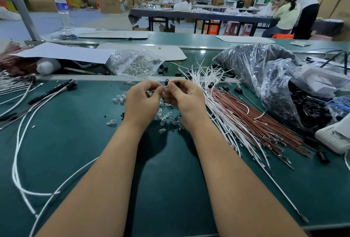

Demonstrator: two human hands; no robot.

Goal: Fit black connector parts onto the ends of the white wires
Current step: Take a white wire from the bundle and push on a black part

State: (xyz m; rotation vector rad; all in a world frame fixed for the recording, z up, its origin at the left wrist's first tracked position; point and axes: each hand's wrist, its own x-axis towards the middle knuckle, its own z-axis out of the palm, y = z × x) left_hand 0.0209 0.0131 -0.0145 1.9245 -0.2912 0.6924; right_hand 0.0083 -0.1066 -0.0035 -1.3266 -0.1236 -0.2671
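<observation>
Presently, in the head view, both hands meet above the middle of the green tabletop (81,142), towards its far edge. The left hand (141,97) pinches the end of a white wire (165,86) between thumb and forefinger; the right hand (184,95) pinches a black connector part (177,82), a small dark cylinder, held just at the wire tip. Whether the tip has entered the part cannot be told.

Risks, as judged from this position:
- Misalignment — the thin, flexible wire may buckle if pushed off-axis against the rigid part.
- Slip — the part is small and smooth-looking; a loose pinch may drop it among the clear glass bulbs (166,119) scattered under the hands.
- Snagging — the fan of white wires (217,108) and brown wires (251,121) lies just beside the right hand, towards the right edge; a wrist sweep may drag them.

Materials: the wires are slender and pliant with metal terminals at the near ends; the plastic bag (265,72) of black parts by the far right corner is crinkled and glossy; the tabletop is matte.
</observation>
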